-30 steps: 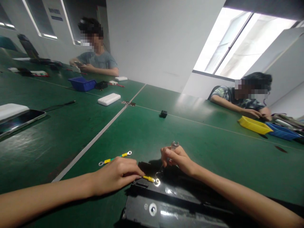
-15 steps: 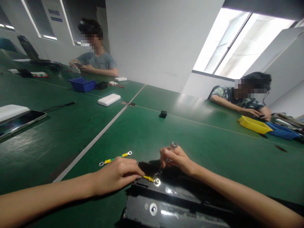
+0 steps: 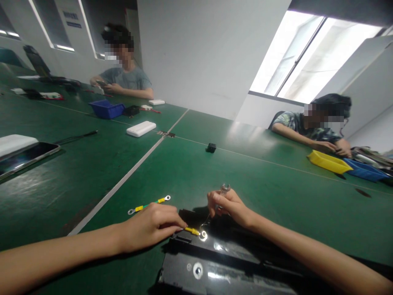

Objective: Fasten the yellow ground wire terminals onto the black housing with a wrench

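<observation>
The left hand (image 3: 155, 225) pinched a yellow-sleeved terminal (image 3: 192, 231), bright ring toward four o'clock, over the black case (image 3: 184, 258). At the terminal's two o'clock, the right hand (image 3: 229, 208) clasped a partly hidden silver tool (image 3: 225, 188); the case was cut off below.

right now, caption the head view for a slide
Left hand holding a yellow ring terminal at a black case, right hand gripping a metal tool.
</observation>
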A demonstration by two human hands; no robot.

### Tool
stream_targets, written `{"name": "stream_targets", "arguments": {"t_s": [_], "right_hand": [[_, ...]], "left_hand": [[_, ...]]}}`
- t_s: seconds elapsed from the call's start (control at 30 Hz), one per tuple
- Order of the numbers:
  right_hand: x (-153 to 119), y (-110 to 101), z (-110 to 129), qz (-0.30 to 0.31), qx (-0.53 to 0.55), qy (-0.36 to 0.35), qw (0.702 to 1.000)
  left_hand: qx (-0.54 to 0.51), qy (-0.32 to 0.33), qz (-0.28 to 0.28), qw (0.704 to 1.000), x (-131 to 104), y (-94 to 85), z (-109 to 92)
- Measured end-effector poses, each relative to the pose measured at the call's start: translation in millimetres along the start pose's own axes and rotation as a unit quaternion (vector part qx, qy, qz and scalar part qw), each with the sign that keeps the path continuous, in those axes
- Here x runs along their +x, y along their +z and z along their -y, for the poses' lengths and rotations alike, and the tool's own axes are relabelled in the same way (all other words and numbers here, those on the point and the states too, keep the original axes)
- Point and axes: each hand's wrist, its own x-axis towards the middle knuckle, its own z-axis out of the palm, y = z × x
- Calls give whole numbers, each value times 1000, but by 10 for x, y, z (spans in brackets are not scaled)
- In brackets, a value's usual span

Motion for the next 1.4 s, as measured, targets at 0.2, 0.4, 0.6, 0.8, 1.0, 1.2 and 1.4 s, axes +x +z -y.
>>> {"name": "stream_targets", "arguments": {"t_s": [0.2, 0.4, 0.6, 0.8, 1.0, 1.2, 1.4], "right_hand": [[4, -3, -3, -2, -7, 0, 1000], [3, -2, 8, -5, -10, 3, 1000], [10, 1, 15, -3, -8, -4, 1000], [14, -2, -4, 0, -6, -9, 1000], [12, 5, 1, -6, -5, -7, 1000], [9, -2, -1, -7, -11, -2, 1000], [11, -8, -4, -2, -13, -8, 1000]], "left_hand": [[-2, 0, 1, 1000, -11, 2, 4], [0, 0, 1, 1000, -11, -3, 1], [0, -1, 0, 1000, -1, 0, -10], [-4, 2, 2, 1000, -5, -5, -6], [-8, 2, 0, 1000, -9, -7, -13], [-5, 1, 0, 1000, -3, -8, -13], [-4, -1, 3, 1000, -7, 1, -2]]}}
